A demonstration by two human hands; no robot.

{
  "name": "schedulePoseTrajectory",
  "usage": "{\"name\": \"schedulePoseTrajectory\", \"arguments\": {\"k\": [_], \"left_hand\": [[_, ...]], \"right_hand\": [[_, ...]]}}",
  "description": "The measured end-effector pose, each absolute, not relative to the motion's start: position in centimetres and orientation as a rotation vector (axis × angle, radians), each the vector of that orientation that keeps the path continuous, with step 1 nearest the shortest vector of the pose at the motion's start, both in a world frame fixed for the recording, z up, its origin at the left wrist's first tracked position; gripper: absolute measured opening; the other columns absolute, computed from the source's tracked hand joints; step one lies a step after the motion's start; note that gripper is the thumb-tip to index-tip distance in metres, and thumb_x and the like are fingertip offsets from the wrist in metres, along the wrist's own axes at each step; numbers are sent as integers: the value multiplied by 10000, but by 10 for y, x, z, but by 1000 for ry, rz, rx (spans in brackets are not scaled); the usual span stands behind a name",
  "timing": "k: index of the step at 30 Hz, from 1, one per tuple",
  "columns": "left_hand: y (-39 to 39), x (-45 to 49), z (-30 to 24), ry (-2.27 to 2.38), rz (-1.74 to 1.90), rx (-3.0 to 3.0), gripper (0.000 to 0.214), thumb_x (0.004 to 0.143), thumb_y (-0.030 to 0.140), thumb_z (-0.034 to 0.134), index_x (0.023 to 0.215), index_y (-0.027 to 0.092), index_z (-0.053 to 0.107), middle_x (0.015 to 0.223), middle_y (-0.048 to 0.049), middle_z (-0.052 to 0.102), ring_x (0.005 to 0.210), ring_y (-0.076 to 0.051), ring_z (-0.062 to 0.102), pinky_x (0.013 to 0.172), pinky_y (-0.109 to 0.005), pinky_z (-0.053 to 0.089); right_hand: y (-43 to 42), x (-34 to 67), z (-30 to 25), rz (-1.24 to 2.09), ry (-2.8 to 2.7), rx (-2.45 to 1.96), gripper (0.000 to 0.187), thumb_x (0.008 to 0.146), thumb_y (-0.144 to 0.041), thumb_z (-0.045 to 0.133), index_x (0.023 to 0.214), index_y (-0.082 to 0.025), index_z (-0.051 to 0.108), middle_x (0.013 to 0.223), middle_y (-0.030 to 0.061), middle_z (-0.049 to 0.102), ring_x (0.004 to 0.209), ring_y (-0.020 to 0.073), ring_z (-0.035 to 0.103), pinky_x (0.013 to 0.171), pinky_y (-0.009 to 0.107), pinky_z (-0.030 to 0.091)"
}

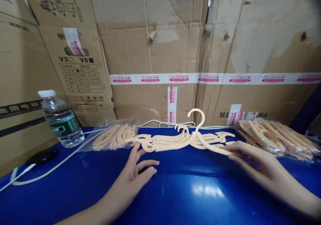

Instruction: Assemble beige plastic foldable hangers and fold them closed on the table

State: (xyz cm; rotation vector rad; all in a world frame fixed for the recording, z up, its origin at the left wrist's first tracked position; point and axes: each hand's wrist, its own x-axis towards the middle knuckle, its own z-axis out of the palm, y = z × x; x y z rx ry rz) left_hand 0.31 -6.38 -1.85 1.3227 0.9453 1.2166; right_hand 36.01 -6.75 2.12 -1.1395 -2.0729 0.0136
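Note:
A cream plastic clothes hanger (175, 146) with its hook (200, 118) pointing up is tilted in front of several like hangers (173, 138) lying on the blue table. My right hand (258, 159) pinches the end of its right arm between thumb and fingers. At its left end is my left hand (137, 170), fingers apart, the fingertips at or just behind the hanger's lower edge. Whether those fingertips press on the hanger is partly hidden.
Clear bags of hangers lie to the left (115, 136) and right (276, 138). A water bottle (61, 121), a black round object (42, 157) and a white cable (57, 163) are at the left of the blue table (190, 198). Cardboard boxes (150, 44) wall the back.

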Motion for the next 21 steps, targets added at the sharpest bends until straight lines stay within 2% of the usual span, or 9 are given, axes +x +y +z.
{"name": "schedulePoseTrajectory", "arguments": {"k": [3, 5, 8, 10, 13, 15, 19, 21], "left_hand": [[-73, 4, -11, 977, 1070, 1528, 800, 830, 399, 659, 1476, 376, 187, 1403, -101, 414, 1001, -228, 589, 842, -368, 497], [-79, 4, -3, 1040, 921, 1703, 671, 863, 385, 610, 1462, 359, 310, 1224, -70, 560, 869, -196, 580, 803, -344, 482], [-81, 3, 6, 1127, 794, 1886, 412, 920, 408, 514, 1319, 316, 550, 930, -29, 647, 804, -202, 572, 784, -326, 458], [-80, 2, 8, 1145, 821, 1886, 346, 935, 433, 477, 1220, 301, 623, 860, -18, 656, 816, -211, 582, 776, -314, 447], [-77, 2, 7, 1168, 865, 1799, 333, 933, 463, 479, 1172, 287, 631, 847, -9, 668, 760, -189, 562, 732, -291, 428], [-75, 2, 7, 1168, 862, 1749, 355, 926, 481, 484, 1175, 266, 617, 842, -11, 668, 707, -173, 530, 684, -280, 412], [-74, 4, 9, 1130, 868, 1702, 397, 915, 489, 487, 1203, 236, 590, 840, -19, 660, 684, -163, 508, 652, -280, 394], [-73, 4, 11, 1124, 860, 1701, 405, 913, 491, 487, 1206, 230, 585, 843, -22, 657, 694, -165, 515, 655, -284, 396]], "right_hand": [[-73, 354, 19, 36, -2167, -1084, 133, 962, -286, 528, 1039, -247, 629, 974, 50, 691, 893, 211, 678, 765, 294, 562], [-77, 348, 19, 85, -2228, -1070, 131, 972, -256, 509, 1039, -248, 621, 960, 44, 687, 870, 192, 678, 746, 268, 561], [-81, 343, 19, 103, -2304, -1023, 160, 978, -225, 494, 1082, -253, 612, 975, 46, 683, 885, 182, 677, 759, 251, 563], [-81, 343, 19, 45, -2358, -980, 222, 975, -193, 482, 1157, -253, 595, 1015, 62, 674, 923, 191, 665, 777, 267, 562], [-79, 346, 18, -179, -2424, -935, 322, 960, -148, 463, 1246, -247, 575, 1037, 82, 664, 924, 221, 645, 787, 343, 556], [-80, 349, 18, -376, -2407, -940, 303, 953, -156, 466, 1207, -236, 609, 1010, 92, 671, 871, 238, 649, 742, 370, 556], [-83, 352, 16, -681, -2296, -972, 296, 942, -129, 406, 1084, -195, 658, 1005, 115, 702, 696, 221, 691, 529, 299, 542], [-85, 353, 15, -766, -2275, -967, 339, 910, -73, 393, 1100, -180, 652, 1037, 121, 712, 688, 222, 714, 504, 285, 546]]}}
